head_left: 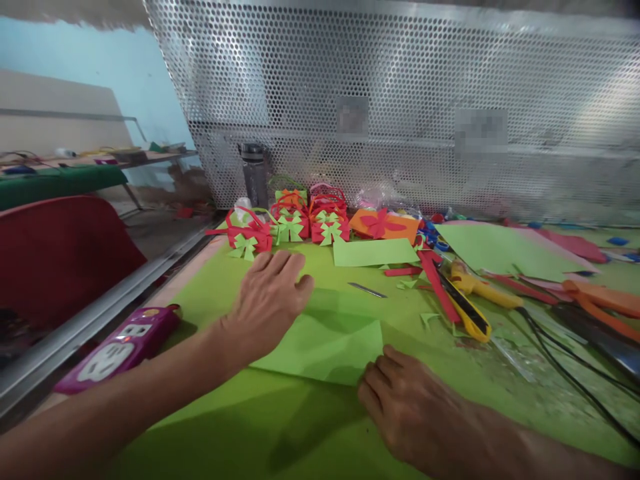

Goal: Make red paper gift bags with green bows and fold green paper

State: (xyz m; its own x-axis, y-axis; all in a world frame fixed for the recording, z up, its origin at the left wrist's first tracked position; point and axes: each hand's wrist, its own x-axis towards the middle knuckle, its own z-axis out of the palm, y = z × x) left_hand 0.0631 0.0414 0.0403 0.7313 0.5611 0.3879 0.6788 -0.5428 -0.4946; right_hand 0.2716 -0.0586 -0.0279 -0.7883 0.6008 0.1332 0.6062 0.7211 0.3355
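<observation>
A light green paper sheet (333,347) lies on the green work surface, its right part slightly raised. My left hand (273,300) is over the sheet's left end with its fingers curled together; what is under the fingertips is hidden. At the lower right corner of the sheet, my right hand (395,400) has its fingers closed on the paper's edge. A thin metal blade (367,290) lies just beyond the sheet. Another green paper strip (375,253) rests farther back.
Small red bags (330,227) with green bows and a dark bottle (255,177) stand at the back. A purple power strip (120,347) lies left. To the right are a yellow cutter (467,310), a glue gun (483,287) with a black cable, and paper scraps.
</observation>
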